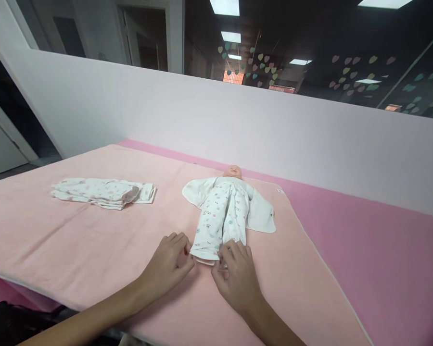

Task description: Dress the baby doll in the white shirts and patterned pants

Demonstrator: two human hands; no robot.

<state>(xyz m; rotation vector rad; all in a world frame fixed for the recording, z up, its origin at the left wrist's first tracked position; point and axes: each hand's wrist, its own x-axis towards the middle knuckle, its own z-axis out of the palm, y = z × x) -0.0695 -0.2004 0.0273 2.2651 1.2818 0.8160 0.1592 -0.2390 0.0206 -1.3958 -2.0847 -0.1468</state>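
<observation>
A doll (233,171) lies on its back on a peach-coloured mat (94,250) spread over a pink counter (382,250). Its head points toward the wall and its legs point toward the person. It wears a plain white top (261,214) with 2 wide sleeves laid out to the sides, and white printed trousers (212,226) that reach high over the front of the top. The small prints on the trousers include some green ones. The 2 trouser legs lie side by side, with a dark fold between them.

Both hands are at the lower end of the trousers. The left hand (171,262) has its fingers curled, and the thumb and fingertips pinch the outer corner of the hem on the left-side leg. The right hand (238,274) is bent over the lower end of the other leg and hides part of it; its thumb and forefinger pinch the inner corner of that same left-side hem. A pale edge shows just under the hem, between the hands.

Well apart to the left, a folded stack of white printed cloth (97,191) lies flat on the mat. Behind the counter stands a white wall (209,115), with dark glass (310,33) above it and many heart shapes (261,56) showing there.
</observation>
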